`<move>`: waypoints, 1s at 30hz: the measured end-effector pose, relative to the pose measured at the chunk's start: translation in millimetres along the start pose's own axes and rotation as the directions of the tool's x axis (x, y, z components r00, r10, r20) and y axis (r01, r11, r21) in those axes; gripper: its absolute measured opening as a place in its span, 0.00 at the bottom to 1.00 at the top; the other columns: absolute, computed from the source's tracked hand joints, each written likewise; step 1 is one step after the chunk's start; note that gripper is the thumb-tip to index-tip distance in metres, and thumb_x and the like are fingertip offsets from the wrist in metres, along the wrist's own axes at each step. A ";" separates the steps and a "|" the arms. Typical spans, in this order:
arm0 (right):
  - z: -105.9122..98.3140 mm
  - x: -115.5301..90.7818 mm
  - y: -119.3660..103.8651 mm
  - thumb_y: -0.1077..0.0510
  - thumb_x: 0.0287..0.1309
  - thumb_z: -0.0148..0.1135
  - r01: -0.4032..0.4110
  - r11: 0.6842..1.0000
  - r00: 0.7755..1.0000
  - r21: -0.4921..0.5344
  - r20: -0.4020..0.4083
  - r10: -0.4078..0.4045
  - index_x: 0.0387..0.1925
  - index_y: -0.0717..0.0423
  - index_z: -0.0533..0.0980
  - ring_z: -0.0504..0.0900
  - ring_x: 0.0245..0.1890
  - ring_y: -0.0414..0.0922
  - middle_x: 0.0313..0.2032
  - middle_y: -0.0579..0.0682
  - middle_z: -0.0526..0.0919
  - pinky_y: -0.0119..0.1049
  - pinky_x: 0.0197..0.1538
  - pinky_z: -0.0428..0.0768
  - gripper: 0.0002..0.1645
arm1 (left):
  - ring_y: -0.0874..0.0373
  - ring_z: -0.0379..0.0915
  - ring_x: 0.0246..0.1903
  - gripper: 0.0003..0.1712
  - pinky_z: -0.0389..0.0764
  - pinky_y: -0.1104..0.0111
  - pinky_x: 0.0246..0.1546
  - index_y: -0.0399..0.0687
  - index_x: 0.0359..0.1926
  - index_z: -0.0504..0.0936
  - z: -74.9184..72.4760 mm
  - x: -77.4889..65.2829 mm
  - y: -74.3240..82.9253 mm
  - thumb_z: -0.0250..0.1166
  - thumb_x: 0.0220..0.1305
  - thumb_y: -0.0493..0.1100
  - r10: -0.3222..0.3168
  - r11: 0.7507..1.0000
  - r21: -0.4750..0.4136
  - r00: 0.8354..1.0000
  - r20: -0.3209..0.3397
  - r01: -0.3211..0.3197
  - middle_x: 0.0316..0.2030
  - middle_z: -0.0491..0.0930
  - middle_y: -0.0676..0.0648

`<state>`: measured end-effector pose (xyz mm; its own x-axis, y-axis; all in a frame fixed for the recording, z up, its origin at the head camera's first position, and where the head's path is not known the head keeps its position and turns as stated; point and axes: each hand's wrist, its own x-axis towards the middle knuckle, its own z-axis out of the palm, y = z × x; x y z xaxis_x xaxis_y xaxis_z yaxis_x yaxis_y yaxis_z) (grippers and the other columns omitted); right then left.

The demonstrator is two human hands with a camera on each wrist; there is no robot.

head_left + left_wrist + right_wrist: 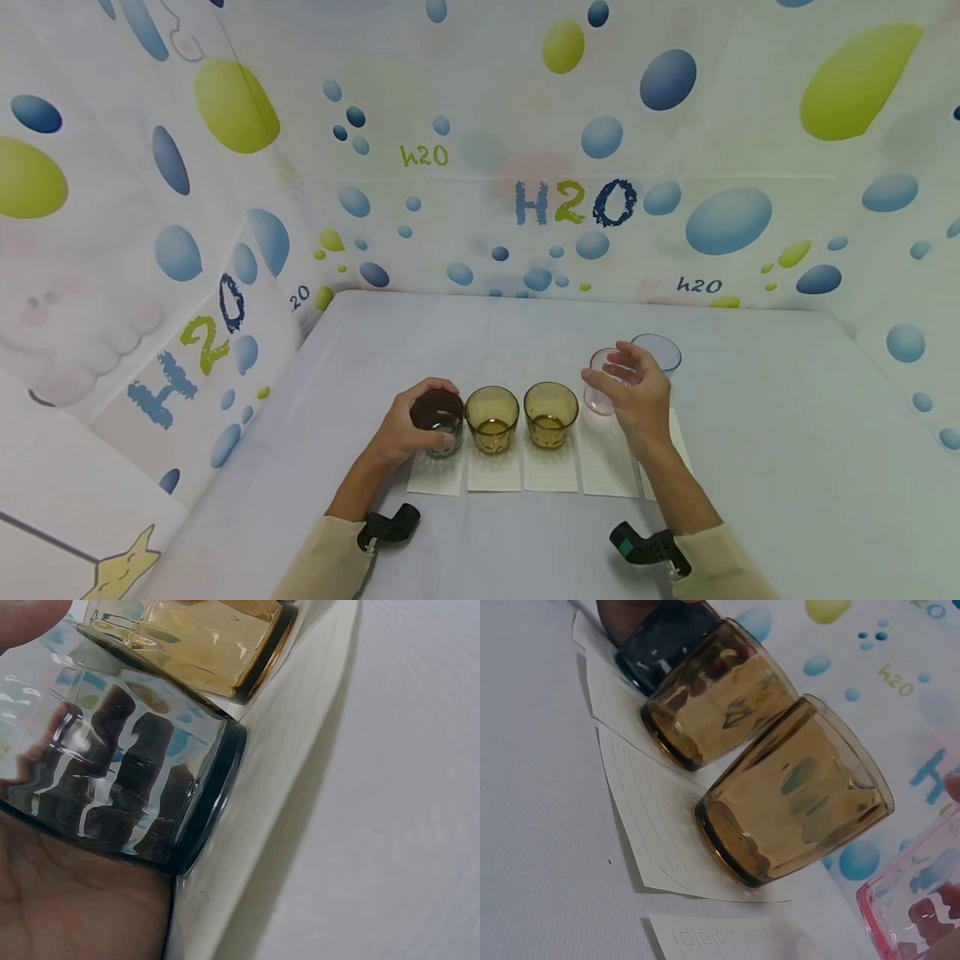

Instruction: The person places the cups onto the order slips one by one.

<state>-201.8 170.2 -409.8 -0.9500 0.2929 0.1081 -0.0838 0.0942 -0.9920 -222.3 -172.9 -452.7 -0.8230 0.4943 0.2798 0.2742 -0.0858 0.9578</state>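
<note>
My left hand [399,427] is wrapped around a smoky blue-grey glass tumbler [437,414], thumb on the near side. In the left wrist view this tumbler [127,757] stands at a paper card, with fingers showing through its wall. Right of it, two amber tumblers, one [492,419] next to the other [551,414], stand upright on cards. My right hand [641,392] holds a pale pink tumbler [598,402] between thumb and fingers; its pink base edge shows in the right wrist view, apart from the nearer amber tumbler [795,795].
A clear blue-rimmed glass [664,347] stands behind the right hand, partly hidden. Several white paper cards [609,471] lie side by side along the row of tumblers. A white cloth covers the table [787,433], and a printed curtain [480,108] hangs behind it.
</note>
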 end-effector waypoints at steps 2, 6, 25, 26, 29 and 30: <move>-0.7 -0.9 0.1 0.56 0.53 0.77 -0.002 1.000 1.000 -0.015 -0.004 0.002 0.68 0.57 0.68 0.77 0.59 0.52 0.59 0.60 0.76 0.21 0.49 0.78 0.43 | 0.43 0.78 0.51 0.40 0.80 0.60 0.55 0.22 0.61 0.67 -0.3 0.3 -0.2 0.74 0.46 0.28 -0.001 1.000 -0.005 1.000 -0.001 0.001 0.52 0.77 0.29; -2.4 -2.5 -0.7 0.56 0.53 0.77 -0.007 0.999 1.000 -0.040 -0.007 0.007 0.69 0.56 0.67 0.77 0.60 0.51 0.60 0.59 0.76 0.21 0.50 0.78 0.44 | 0.43 0.78 0.51 0.39 0.80 0.60 0.56 0.22 0.60 0.67 -0.4 1.5 -0.7 0.74 0.46 0.27 0.008 1.000 -0.007 1.000 0.000 -0.008 0.51 0.77 0.28; -8.7 -6.0 -6.7 0.62 0.54 0.75 0.009 1.000 1.000 0.001 0.022 -0.009 0.68 0.59 0.67 0.77 0.58 0.50 0.59 0.61 0.74 0.21 0.49 0.78 0.42 | 0.41 0.78 0.50 0.41 0.80 0.59 0.56 0.18 0.60 0.65 0.5 2.1 1.6 0.75 0.46 0.29 0.004 1.000 -0.018 1.000 -0.001 -0.004 0.50 0.76 0.27; -9.1 -5.9 -5.7 0.63 0.54 0.75 0.015 1.000 1.000 0.007 0.025 -0.016 0.68 0.59 0.68 0.77 0.57 0.51 0.58 0.62 0.74 0.21 0.49 0.78 0.41 | 0.40 0.78 0.51 0.41 0.80 0.59 0.56 0.19 0.59 0.66 0.4 1.9 1.8 0.75 0.46 0.29 0.003 1.000 -0.016 1.000 0.000 -0.003 0.51 0.77 0.27; -10.8 -5.6 -2.8 0.64 0.54 0.74 0.040 0.999 0.999 0.014 0.034 -0.040 0.66 0.60 0.69 0.78 0.56 0.51 0.56 0.62 0.76 0.22 0.49 0.79 0.39 | 0.37 0.77 0.51 0.39 0.80 0.60 0.56 0.22 0.59 0.68 0.6 1.8 2.3 0.75 0.46 0.29 -0.002 1.000 -0.009 1.000 -0.005 0.002 0.51 0.77 0.28; -11.5 -5.6 -2.2 0.65 0.54 0.74 0.048 0.999 0.998 0.011 0.038 -0.048 0.66 0.60 0.69 0.78 0.55 0.50 0.56 0.62 0.76 0.23 0.49 0.79 0.38 | 0.37 0.77 0.51 0.39 0.80 0.60 0.56 0.23 0.59 0.69 0.7 1.8 2.5 0.74 0.46 0.29 -0.005 1.000 -0.007 1.000 -0.007 0.005 0.51 0.77 0.28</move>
<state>-192.8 179.2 -407.5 -0.9557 0.2516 0.1530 -0.1323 0.0972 -0.9864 -222.7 -171.7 -449.8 -0.8278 0.4887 0.2756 0.2667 -0.0896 0.9596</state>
